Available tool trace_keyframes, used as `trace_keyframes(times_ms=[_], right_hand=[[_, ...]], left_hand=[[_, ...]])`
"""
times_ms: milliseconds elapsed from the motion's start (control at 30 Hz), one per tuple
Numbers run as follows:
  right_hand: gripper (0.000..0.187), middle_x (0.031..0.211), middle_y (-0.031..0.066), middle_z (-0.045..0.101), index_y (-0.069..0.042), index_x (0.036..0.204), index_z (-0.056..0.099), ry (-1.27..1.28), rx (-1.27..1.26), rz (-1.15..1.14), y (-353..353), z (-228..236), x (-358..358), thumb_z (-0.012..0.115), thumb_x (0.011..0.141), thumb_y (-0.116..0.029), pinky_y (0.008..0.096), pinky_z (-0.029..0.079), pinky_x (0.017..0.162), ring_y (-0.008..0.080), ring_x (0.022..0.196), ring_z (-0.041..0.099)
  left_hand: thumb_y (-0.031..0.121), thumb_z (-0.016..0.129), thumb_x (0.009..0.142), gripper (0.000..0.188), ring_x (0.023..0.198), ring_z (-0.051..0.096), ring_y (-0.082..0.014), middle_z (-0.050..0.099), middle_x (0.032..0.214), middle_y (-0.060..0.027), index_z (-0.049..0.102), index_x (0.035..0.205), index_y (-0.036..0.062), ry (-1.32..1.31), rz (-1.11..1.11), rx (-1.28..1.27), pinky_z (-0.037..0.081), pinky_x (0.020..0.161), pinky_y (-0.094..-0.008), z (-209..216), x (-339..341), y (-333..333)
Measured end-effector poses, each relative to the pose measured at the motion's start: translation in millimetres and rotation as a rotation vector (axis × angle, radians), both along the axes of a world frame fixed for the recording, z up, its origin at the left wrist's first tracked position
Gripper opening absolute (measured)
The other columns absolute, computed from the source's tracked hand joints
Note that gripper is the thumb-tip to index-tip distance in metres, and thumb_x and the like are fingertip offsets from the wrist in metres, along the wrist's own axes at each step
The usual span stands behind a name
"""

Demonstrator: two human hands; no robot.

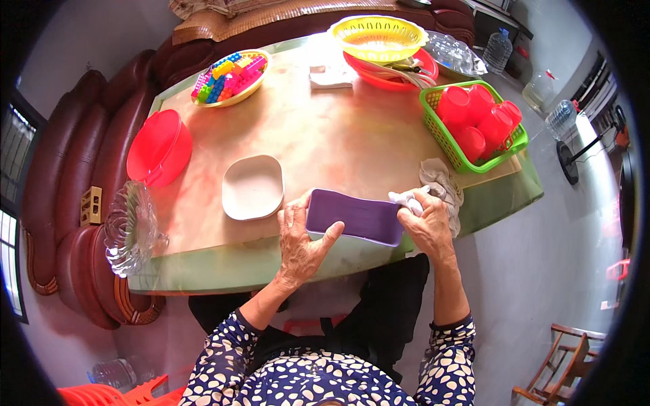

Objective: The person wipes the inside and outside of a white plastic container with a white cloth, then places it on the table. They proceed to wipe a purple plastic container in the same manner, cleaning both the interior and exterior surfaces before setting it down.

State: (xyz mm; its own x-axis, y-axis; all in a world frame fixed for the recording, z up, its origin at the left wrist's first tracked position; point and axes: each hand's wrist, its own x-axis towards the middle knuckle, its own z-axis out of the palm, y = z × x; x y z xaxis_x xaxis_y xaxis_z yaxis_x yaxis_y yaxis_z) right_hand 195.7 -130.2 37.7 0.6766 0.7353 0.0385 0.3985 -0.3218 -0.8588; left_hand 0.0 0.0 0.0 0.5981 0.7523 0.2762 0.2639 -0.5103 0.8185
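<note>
Holding the purple tray [353,218] by its left end, the left hand [302,242] showed in the head view with its thumb over the near rim. The right hand [428,224] was closed on a white cloth [405,200] at the tray's right end; whether its hidden fingers also pressed the tray, I could not tell. The tray was at the near edge of the table [305,139], between the two hands. A cream bowl [254,188] stood just left of it, and a crumpled greyish rag [441,177] lay near the right hand. Farther left were a red bowl [166,149] and a clear glass dish [127,227]. Beyond them, a yellow bowl [234,102] held coloured blocks [230,78]. On the right, a green basket [442,139] carried red cups [479,122], and behind it a yellow colander [379,52] sat over a red basin [369,76].
</note>
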Motion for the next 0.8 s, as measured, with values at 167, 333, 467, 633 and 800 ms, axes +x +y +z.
trace_keyframes(times_ms=[167, 333, 467, 633, 800], right_hand=[[0.026, 0.068, 0.0099, 0.063, 0.003, 0.092, 0.067, 0.054, 0.004, 0.045, 30, -12, 33, 0.063, 0.074, -0.015, 0.0307, 0.047, 0.06, 0.0143, 0.061, 0.057], [0.023, 0.072, 0.0064, 0.063, 0.002, 0.09, 0.067, 0.146, 0.08, 0.002, 59, -19, 61, 0.066, 0.075, -0.016, 0.0286, 0.046, 0.061, 0.0107, 0.065, 0.055], [0.024, 0.075, 0.0035, 0.064, 0.0, 0.091, 0.066, 0.152, 0.155, -0.007, 66, -31, 68, 0.074, 0.082, -0.021, 0.0272, 0.047, 0.062, 0.0101, 0.068, 0.056], [0.017, 0.087, 0.0038, 0.064, 0.0, 0.099, 0.066, 0.081, 0.39, -0.397, 42, -25, 56, 0.065, 0.091, -0.015, 0.0277, 0.049, 0.066, 0.0114, 0.076, 0.058], [0.025, 0.095, 0.0166, 0.065, 0.002, 0.105, 0.063, -0.291, 0.27, -0.397, -11, -40, -12, 0.068, 0.083, -0.009, 0.0351, 0.051, 0.073, 0.0265, 0.083, 0.063]], left_hand=[[0.046, 0.072, 0.082, 0.074, 0.11, 0.051, -0.0321, 0.053, 0.113, -0.0182, 0.046, 0.132, -0.0014, 0.054, 0.037, 0.057, 0.044, 0.093, -0.042, -16, 26, 24], [0.048, 0.069, 0.083, 0.069, 0.105, 0.054, -0.029, 0.052, 0.114, -0.0163, 0.05, 0.127, -0.0013, 0.073, 0.088, 0.115, 0.046, 0.089, -0.0393, -22, 55, 46], [0.049, 0.07, 0.082, 0.072, 0.108, 0.055, -0.0297, 0.052, 0.114, -0.0159, 0.049, 0.129, -0.001, 0.085, 0.131, 0.063, 0.046, 0.09, -0.0395, -20, 60, 44], [0.051, 0.072, 0.078, 0.086, 0.108, 0.055, -0.033, 0.052, 0.119, -0.019, 0.04, 0.139, -0.0004, 0.089, 0.114, 0.07, 0.048, 0.09, -0.042, -14, 59, 44], [0.054, 0.068, 0.081, 0.096, 0.114, 0.046, -0.0355, 0.042, 0.128, -0.0266, 0.025, 0.146, -0.0036, 0.052, 0.108, 0.084, 0.04, 0.1, -0.0431, -12, 45, 35]])
